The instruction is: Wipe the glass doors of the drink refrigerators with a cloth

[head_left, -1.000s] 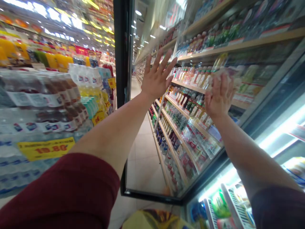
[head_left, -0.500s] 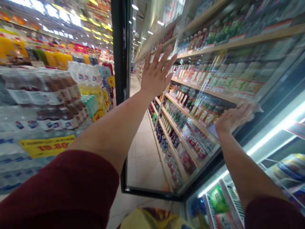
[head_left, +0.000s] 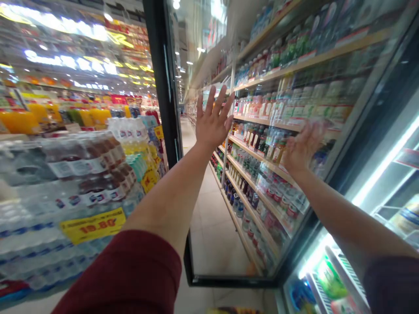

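While the glass door (head_left: 229,255) stands swung out, its black frame upright near 11 o'clock, the left hand (head_left: 211,126) lies at 12, palm toward the pane, fingers spread wide, holding nothing. Right hand (head_left: 298,150) at 3, blurred, fingers stretched out; a pale, thin cloth (head_left: 323,125) shows at their tips, toward 2 o'clock of that hand. Whether gripped or merely pressed to the glass: cannot tell. Bottle packs (head_left: 83,152) at 9, yellow price sign (head_left: 93,225) at 8. Lit cooler interior (head_left: 362,257) at 4.

Left sleeve (head_left: 131,270) maroon, plain, short; right sleeve (head_left: 391,281) darker, purplish, blurred; forearms (head_left: 170,192), hands (head_left: 211,126) bare.
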The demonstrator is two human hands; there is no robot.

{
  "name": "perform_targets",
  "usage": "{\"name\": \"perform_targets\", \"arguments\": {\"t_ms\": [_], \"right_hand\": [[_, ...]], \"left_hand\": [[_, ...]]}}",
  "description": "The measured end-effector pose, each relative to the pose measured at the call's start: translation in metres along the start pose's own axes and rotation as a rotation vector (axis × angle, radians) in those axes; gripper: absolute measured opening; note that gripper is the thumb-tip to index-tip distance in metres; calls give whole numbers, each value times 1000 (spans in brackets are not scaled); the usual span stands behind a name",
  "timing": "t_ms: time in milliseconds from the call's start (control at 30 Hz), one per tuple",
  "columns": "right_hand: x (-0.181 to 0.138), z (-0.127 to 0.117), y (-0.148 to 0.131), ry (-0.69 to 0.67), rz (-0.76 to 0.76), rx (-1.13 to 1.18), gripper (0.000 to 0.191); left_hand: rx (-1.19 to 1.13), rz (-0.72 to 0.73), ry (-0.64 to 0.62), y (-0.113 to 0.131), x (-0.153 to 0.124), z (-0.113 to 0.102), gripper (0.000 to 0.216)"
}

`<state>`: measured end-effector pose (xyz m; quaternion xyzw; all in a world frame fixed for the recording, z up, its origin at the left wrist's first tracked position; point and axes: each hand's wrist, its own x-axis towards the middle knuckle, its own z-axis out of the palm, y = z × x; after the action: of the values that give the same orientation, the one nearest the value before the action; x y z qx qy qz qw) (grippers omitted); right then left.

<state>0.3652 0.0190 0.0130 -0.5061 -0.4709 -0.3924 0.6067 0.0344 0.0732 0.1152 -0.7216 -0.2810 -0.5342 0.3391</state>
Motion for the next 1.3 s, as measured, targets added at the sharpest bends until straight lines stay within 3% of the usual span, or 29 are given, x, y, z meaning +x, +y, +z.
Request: {"name": "perform_targets", "arguments": {"t_ms": [100,200,367,500,600,667,733,800,933,1133,1300], "right_hand": [[7,6,-70,-217,-270,11,78],[18,7,-121,-354,-396,62,72],[40,13,-160,-464,-429,197,68],[52,18,-178,-467,-406,270,69],[61,14,-178,-445,-304,483,67],[70,9,-166,-366,-273,634,67],[81,2,-144,-282,-318,629,65],[89,-4,-119,-223,-324,470,61],[92,-11,-89,-262,-257,131,64],[87,-23,-101,-314,-303,2,77],[90,-36,-110,-430,-240,-83,75]], "left_hand": [[5,-21,-38,2,-1,-3,65],[0,-56,-83,3,-1,-7,66],[-48,-125,-119,7,2,-13,67],[-32,-207,-82,39,3,-18,70],[25,-96,-140,72,-4,-14,68],[72,-35,-189,84,-11,-8,66],[105,6,-218,86,-17,-1,62],[134,59,-227,83,-22,3,59],[166,105,-222,76,-21,-1,60],[115,93,-348,54,8,-37,61],[121,-122,-202,26,21,-50,69]]}}
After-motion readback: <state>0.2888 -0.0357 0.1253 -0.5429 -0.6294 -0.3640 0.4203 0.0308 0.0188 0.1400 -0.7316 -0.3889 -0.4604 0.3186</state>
